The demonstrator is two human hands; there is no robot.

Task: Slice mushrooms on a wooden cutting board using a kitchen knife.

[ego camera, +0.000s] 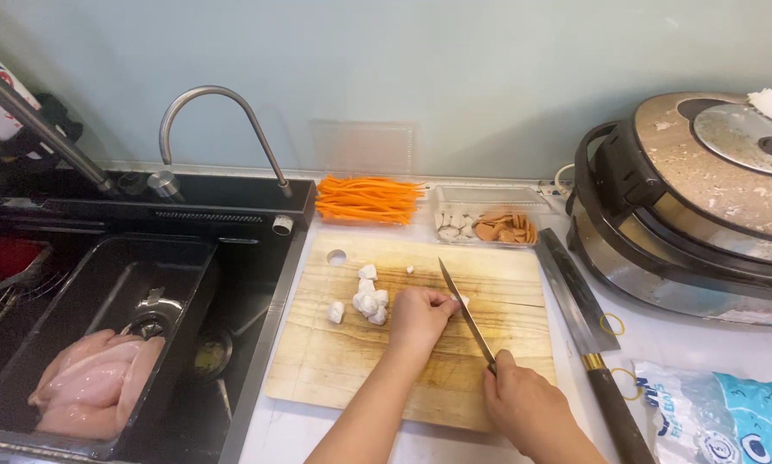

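My right hand [528, 402] grips the handle of a slim knife [465, 311], its blade angled up across a wooden cutting board [334, 361]. My left hand [419, 314] is curled on the board, pressing a small white piece [461, 299] against the blade. A pile of white cut chunks [367, 301] lies just left of that hand, with one more chunk [335, 312] apart from it.
Carrot strips [367, 199] and a clear tray of sliced sausage and white pieces [487, 226] sit behind the board. A large cleaver [585, 322] lies to the right, beside a rice cooker [695, 206] and a blue-white bag [711, 417]. Raw chicken [94, 382] rests in the black sink [249, 326].
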